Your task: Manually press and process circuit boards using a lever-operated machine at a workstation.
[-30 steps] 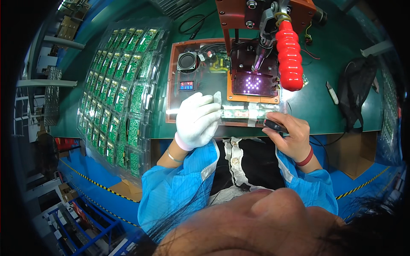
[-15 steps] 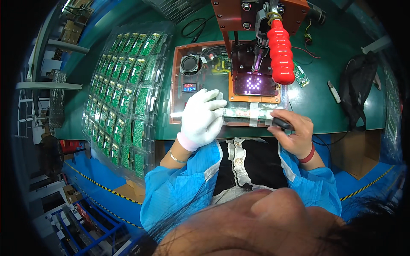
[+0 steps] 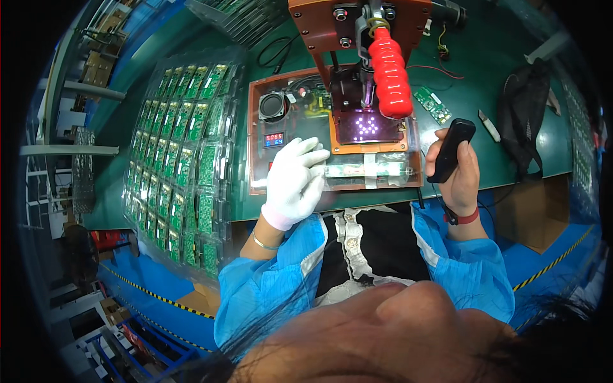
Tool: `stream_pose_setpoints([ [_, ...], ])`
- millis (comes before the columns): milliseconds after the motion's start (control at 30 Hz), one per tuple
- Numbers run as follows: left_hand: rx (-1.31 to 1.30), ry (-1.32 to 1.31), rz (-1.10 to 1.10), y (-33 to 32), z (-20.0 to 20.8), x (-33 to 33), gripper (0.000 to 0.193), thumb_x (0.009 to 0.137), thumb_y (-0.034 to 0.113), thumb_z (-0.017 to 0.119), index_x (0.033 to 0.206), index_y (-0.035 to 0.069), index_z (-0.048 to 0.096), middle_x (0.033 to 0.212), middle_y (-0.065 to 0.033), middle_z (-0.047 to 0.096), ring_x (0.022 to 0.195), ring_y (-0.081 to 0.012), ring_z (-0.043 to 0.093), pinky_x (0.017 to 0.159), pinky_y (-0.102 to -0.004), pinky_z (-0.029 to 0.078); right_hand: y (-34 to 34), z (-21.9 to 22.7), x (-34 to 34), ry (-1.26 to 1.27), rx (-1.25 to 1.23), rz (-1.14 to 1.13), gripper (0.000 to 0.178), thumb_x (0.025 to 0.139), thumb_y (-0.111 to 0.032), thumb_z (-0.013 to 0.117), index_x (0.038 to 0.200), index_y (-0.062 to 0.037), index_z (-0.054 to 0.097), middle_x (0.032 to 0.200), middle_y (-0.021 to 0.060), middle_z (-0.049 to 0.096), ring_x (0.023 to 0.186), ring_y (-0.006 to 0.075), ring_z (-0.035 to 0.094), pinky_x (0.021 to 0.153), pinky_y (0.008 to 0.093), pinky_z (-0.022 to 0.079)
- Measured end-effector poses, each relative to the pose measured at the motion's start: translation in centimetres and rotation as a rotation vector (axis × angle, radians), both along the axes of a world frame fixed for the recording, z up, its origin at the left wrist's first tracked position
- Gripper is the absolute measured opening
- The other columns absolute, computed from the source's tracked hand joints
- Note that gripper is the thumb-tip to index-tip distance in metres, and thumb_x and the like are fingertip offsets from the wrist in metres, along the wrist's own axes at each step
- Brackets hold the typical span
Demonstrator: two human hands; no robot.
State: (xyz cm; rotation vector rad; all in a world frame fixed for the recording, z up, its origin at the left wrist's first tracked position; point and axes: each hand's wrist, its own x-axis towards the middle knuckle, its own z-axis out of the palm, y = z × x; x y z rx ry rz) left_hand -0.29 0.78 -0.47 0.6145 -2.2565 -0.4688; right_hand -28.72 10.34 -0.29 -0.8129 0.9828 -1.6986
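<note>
My left hand point(image 3: 292, 182), in a white glove, rests on the front left part of a clear-topped test fixture point(image 3: 257, 169). Its fingers are loosely extended and apart, the tips by the left end of a narrow taped strip point(image 3: 348, 170). My bare right hand point(image 3: 465, 185) is raised off the fixture's right corner, closed around a black oblong handheld device point(image 3: 454, 147). Above the fixture hangs a toggle clamp's red ribbed handle point(image 3: 391, 73). Beneath the clamp, a dark plate point(image 3: 351, 131) shows a pattern of lit white-violet dots.
Clear trays of green circuit boards point(image 3: 182, 127) stand at the left. A loose circuit board point(image 3: 432, 105), a utility knife point(image 3: 490, 126) and a black mesh bag point(image 3: 527, 121) lie to the right. A speaker point(image 3: 273, 106) and a lit digital meter point(image 3: 274, 139) sit in the fixture.
My right hand has lifted away from the strip's right end, moving right and tilting the black device upright. My left hand stays at the strip's left end. The whole view has shifted slightly.
</note>
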Motion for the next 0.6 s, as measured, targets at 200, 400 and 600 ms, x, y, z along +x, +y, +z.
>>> stream_pose_setpoints([
  [200,0.0,-0.002,0.004,0.0,-0.1,-0.1,0.006,0.075,0.002,0.064,0.081,0.002,0.064,0.11,-0.0126,0.072,0.118,-0.0353,0.061,0.107,-0.0492,0.042,0.1,-0.5,-0.5,-0.114,0.0,0.075,0.052,0.108,-0.042,0.025,0.116,0.001,0.054,0.073,0.011,0.063,0.054,0.0154,0.056,0.053,0.0271,0.045],
  [400,0.004,0.0,-0.007,0.0,0.0,0.5,0.011,0.076,0.003,0.063,0.086,0.002,0.067,0.109,-0.0128,0.072,0.116,-0.0353,0.062,0.106,-0.0475,0.043,-0.3,-0.3,-0.3,-0.178,0.042,0.083,0.054,0.107,-0.046,0.025,0.105,-0.0024,0.056,0.061,0.0077,0.059,0.045,0.0147,0.051,0.047,0.0279,0.043],
  [600,0.155,0.263,0.031,-0.1,-0.4,1.2,0.018,0.073,0.001,0.065,0.09,0.001,0.068,0.104,-0.014,0.072,0.106,-0.0343,0.064,0.101,-0.0488,0.047,-0.2,-0.6,-1.0,-0.158,0.009,0.087,0.052,0.106,-0.048,0.029,0.094,-0.0048,0.056,0.054,0.004,0.054,0.038,0.0132,0.046,0.043,0.0277,0.041],
])
